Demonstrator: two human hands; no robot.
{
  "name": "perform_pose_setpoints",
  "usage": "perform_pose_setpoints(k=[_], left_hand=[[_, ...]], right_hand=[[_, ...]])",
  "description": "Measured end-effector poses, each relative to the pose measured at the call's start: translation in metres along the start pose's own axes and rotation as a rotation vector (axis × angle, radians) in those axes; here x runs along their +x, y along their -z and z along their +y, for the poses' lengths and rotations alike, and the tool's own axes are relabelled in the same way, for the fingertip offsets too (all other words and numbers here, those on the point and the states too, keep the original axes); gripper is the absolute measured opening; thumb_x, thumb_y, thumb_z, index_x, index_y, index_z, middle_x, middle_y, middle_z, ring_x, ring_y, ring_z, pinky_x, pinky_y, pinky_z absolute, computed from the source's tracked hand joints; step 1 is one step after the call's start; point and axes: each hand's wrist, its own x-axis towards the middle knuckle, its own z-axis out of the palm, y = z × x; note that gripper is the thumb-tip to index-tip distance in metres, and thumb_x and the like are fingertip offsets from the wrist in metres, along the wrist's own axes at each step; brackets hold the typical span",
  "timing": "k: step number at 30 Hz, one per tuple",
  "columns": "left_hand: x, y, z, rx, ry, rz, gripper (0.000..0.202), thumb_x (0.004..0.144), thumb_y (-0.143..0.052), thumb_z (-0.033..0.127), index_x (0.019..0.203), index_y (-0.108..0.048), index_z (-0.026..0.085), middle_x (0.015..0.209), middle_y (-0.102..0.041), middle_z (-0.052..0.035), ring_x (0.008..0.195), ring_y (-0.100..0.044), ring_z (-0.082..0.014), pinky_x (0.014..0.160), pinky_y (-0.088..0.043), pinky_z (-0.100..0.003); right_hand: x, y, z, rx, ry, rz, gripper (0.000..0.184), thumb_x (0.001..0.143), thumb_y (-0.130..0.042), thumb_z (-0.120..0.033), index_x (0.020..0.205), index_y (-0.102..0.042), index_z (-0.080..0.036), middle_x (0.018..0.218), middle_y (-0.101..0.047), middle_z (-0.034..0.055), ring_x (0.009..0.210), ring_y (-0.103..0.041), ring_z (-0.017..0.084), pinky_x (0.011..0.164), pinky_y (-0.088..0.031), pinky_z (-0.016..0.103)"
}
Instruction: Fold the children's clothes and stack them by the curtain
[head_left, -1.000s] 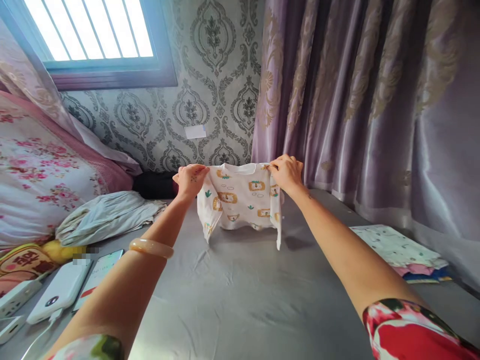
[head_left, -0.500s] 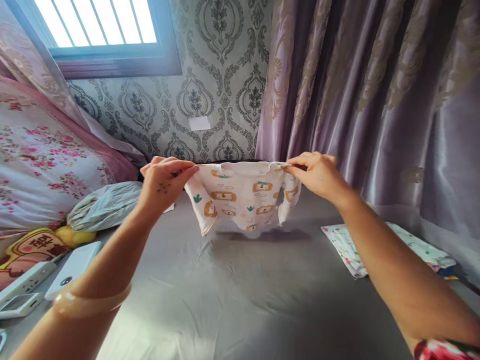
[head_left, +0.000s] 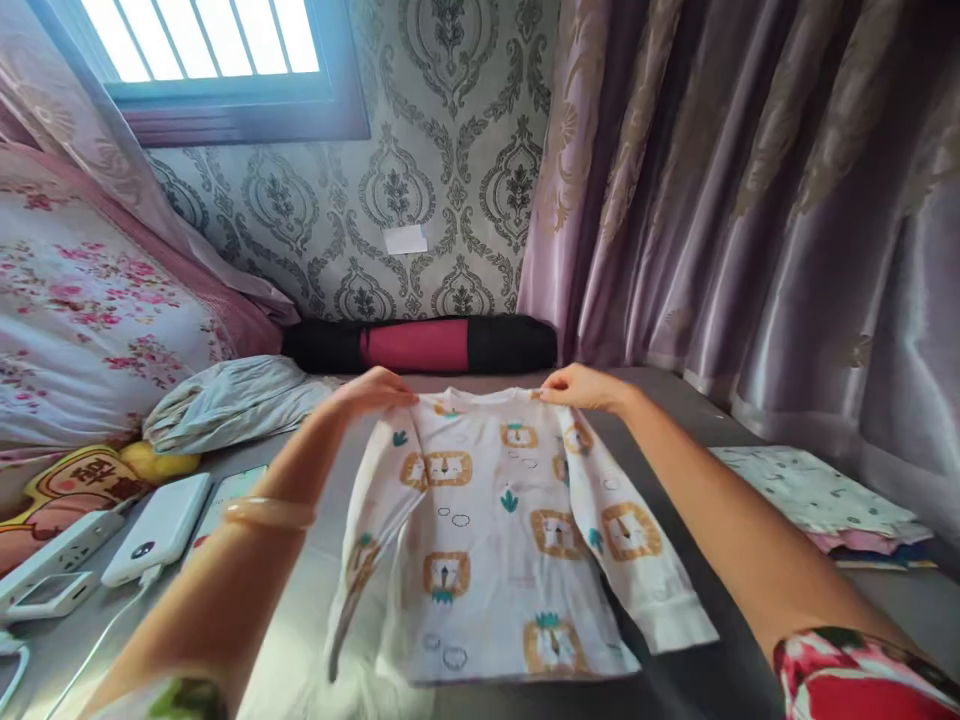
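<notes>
A small white long-sleeved shirt point(head_left: 495, 530) printed with orange lions lies spread flat on the grey bed sheet point(head_left: 750, 640), collar away from me. My left hand point(head_left: 371, 392) pinches the shirt's left shoulder and my right hand point(head_left: 585, 388) pinches its right shoulder. Both hands rest low, at the sheet. One sleeve runs down the left side, the other angles out to the right.
A stack of folded clothes point(head_left: 817, 500) lies at the right. On the left are a crumpled grey garment point(head_left: 232, 400), a white power bank point(head_left: 159, 528), a phone point(head_left: 225, 495), a power strip point(head_left: 52, 562) and floral bedding point(head_left: 82, 330). A black and red bolster point(head_left: 420, 345) lies against the wall.
The shirt hung in the air from both hands before. It has come down and forward and now lies flat on the sheet, with both hands still at the shoulders.
</notes>
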Motion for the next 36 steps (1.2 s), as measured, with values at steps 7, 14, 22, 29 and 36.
perform_pose_setpoints(k=[7, 14, 22, 29, 36], left_hand=[[0.028, -0.118, -0.032, 0.392, 0.307, 0.121, 0.025, 0.083, -0.049, 0.021, 0.093, -0.072, 0.021, 0.107, -0.072, -0.0113, 0.109, -0.062, -0.0306, 0.096, -0.036, -0.050], [0.028, -0.158, -0.046, 0.509, 0.287, 0.311, 0.031, 0.089, -0.035, 0.016, 0.105, -0.062, 0.015, 0.109, -0.063, -0.0184, 0.104, -0.058, -0.0310, 0.083, -0.043, -0.041], [0.044, -0.137, -0.092, 0.673, -0.147, 0.275, 0.026, 0.092, -0.035, 0.011, 0.102, -0.060, 0.016, 0.104, -0.056, -0.0144, 0.098, -0.052, -0.0261, 0.088, -0.043, -0.037], [0.082, -0.115, -0.113, 0.841, -0.363, 0.132, 0.030, 0.093, -0.032, 0.012, 0.101, -0.061, 0.015, 0.103, -0.058, -0.0157, 0.098, -0.051, -0.0270, 0.091, -0.042, -0.038], [0.123, -0.108, -0.111, 0.678, -0.189, 0.020, 0.023, 0.090, -0.042, 0.016, 0.094, -0.065, 0.015, 0.105, -0.063, -0.0160, 0.104, -0.055, -0.0269, 0.093, -0.041, -0.039]], right_hand=[[0.028, -0.106, 0.048, -0.438, -0.306, 0.122, 0.023, 0.091, -0.050, -0.027, 0.101, -0.071, -0.023, 0.111, -0.070, 0.0060, 0.109, -0.058, 0.024, 0.093, -0.033, 0.039], [0.030, -0.132, 0.057, -0.557, -0.271, 0.199, 0.026, 0.097, -0.039, -0.024, 0.106, -0.062, -0.017, 0.113, -0.067, 0.0118, 0.109, -0.058, 0.025, 0.091, -0.034, 0.036], [0.045, -0.133, 0.071, -0.574, -0.206, 0.137, 0.029, 0.103, -0.029, -0.032, 0.116, -0.053, -0.022, 0.120, -0.059, 0.0107, 0.099, -0.064, 0.023, 0.075, -0.041, 0.031], [0.076, -0.118, 0.086, -0.737, -0.084, 0.027, 0.029, 0.103, -0.031, -0.034, 0.116, -0.053, -0.021, 0.119, -0.058, 0.0118, 0.096, -0.066, 0.023, 0.077, -0.041, 0.031], [0.104, -0.105, 0.099, -0.683, -0.147, -0.011, 0.031, 0.103, -0.033, -0.034, 0.120, -0.055, -0.019, 0.121, -0.059, 0.0134, 0.101, -0.063, 0.025, 0.082, -0.041, 0.034]])
